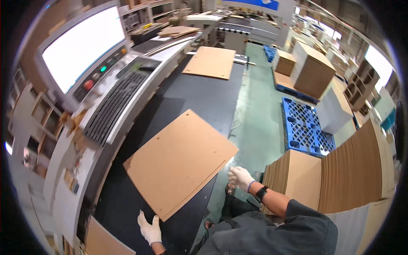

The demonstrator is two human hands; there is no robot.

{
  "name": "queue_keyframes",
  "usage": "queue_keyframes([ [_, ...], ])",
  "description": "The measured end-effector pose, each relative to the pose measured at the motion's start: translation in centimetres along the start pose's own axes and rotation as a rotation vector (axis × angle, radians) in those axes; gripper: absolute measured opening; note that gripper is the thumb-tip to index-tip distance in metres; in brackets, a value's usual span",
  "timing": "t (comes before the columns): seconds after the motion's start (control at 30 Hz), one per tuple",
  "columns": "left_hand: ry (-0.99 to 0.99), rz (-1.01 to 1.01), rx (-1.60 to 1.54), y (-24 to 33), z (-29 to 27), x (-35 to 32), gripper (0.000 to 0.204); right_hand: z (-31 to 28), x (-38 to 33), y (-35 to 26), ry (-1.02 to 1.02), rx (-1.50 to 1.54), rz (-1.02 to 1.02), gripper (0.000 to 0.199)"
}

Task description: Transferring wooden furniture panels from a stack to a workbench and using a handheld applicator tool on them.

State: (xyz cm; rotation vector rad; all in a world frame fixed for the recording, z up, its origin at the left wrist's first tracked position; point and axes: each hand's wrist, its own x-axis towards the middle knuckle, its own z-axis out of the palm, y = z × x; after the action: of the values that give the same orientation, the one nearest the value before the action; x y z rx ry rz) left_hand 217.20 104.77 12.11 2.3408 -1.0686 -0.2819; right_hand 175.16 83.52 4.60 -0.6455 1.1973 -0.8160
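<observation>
A flat brown panel (180,161) with small drilled holes and a groove along its near right edge lies at a slant on the black conveyor belt (170,106). At its nearest corner my left hand (149,228), in a white glove, has its thumb spread from the fingers; the thumb is beside the corner, and I cannot tell whether it touches. My right hand (241,177), also gloved, hovers off the panel's right side, apart from it. Its fingers are curled in and nothing shows in them. Farther along the belt rests a second brown panel (211,62).
On the left stands a control console with a bright screen (85,46), a black keyboard (117,106) and buttons. Tall stacks of brown panels (350,170) rise close to my right arm. Blue pallets (304,125) lie on the green floor. Another board (104,240) is at the lower left.
</observation>
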Motion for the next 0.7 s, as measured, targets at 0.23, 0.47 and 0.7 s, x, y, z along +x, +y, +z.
queue_keyframes([
  [0.23, -0.036, -0.107, 0.305, 14.8, 8.3, 6.8, 0.076, -1.2, 10.3, -4.0, -0.081, 0.349, 0.006, 0.031],
  [0.47, -0.106, -0.091, 0.419, 20.2, 12.9, 11.2, 0.090, -5.9, 12.9, -12.1, -0.185, 0.269, -0.005, 0.037],
  [0.7, -0.039, -0.152, 0.152, 30.7, 21.9, 17.8, 0.088, -10.0, 20.1, -28.6, -0.156, 0.172, -0.289, 0.034],
])
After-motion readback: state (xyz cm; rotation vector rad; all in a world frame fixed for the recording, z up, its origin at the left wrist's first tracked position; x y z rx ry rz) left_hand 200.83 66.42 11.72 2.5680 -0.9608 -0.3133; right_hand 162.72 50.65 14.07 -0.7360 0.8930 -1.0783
